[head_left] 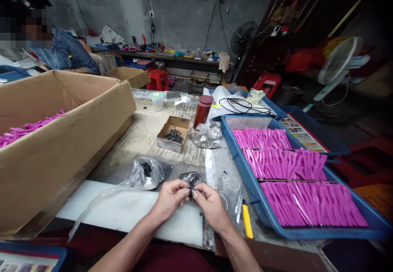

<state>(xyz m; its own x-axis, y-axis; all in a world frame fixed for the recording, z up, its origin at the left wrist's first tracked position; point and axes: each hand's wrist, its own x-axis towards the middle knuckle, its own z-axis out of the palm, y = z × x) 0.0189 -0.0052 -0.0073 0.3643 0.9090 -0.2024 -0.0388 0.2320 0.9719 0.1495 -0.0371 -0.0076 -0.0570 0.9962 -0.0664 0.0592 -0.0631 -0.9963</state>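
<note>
My left hand [172,197] and my right hand [209,203] meet over the front of the table, both closed in a pinch. Between the fingertips is something small and dark, too small to name. Just behind them lies a small heap of black pieces [190,177], partly hidden by my fingers. To the left sits an opened clear plastic bag [138,173] with black parts inside. A white board [129,210] lies under my wrists. Right of my right hand are a yellow-handled tool [247,221] and a pale, thin metal tool [238,202].
A blue tray [245,169] with rows of pink pieces [310,202] stands right. A large cardboard box [70,141] fills the left. Further back are a small carton [170,144] of black screw-like parts and a red cylinder [203,110]. A person [67,53] sits far left.
</note>
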